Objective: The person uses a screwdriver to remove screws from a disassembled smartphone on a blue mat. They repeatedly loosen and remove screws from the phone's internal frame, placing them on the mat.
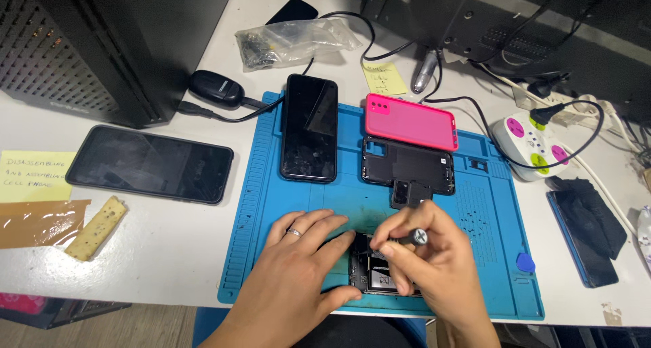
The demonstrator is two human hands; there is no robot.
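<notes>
Nearest the camera, the left hand lies flat on the front edge of the blue silicone work mat, fingers spread and a ring on one finger — its grip is released, the fingertips and thumb only pressing against the left side of the opened black phone body. That phone body rests on the mat's near edge, between the two hands and partly hidden by them. The right hand bends over it from the right, its grip clenched on a small dark screwdriver with a silver cap, held tilted with the tip down into the phone's inside; where the tip touches is hidden by the fingers.

Just beyond the hands lies a black plastic inner frame with a camera cut-out, and touching its far edge a bright pink phone case. To their left on the mat a black smartphone lies screen up. A small blue triangular pick sits at the mat's right edge.

Off the mat on the white bench, a larger black smartphone lies to the left — near it a yellow sticky note and a beige speckled strip. On the right lie a black cloth over a dark phone and a white power strip with coloured buttons. Farther back are a black charger block, a clear plastic bag of small parts and a black computer tower.
</notes>
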